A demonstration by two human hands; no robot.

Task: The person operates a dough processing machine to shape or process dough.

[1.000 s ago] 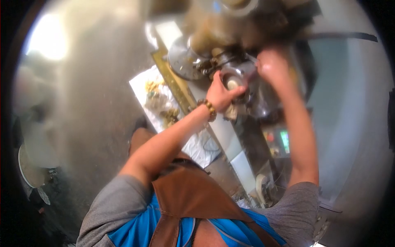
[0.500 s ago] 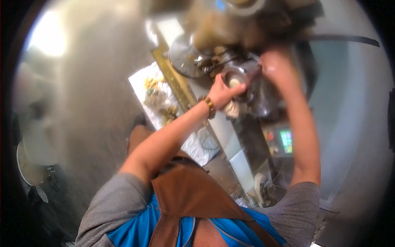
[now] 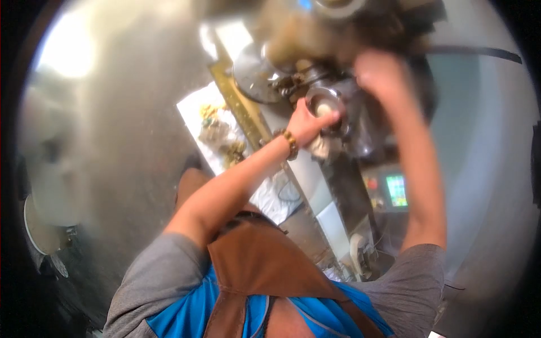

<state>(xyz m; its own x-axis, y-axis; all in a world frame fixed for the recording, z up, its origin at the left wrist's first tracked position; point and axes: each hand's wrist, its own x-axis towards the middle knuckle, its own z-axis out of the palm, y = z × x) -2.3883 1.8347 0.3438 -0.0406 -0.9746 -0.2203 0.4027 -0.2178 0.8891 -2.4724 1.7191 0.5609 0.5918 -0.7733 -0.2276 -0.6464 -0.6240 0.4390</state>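
Head view: from where I stand, the left hand is clamped round a shiny cup (something pale inside) by the machine; the right hand has shifted upward, seemingly leaving the left steadying alone, its fingers too blurred to tell.

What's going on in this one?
The left hand has its grip at the rim of a round cup with a pale lump inside. The right hand is beside the machine, too blurred to show what it touches. Yellowish pieces lie on a white sheet; a screen is lit.
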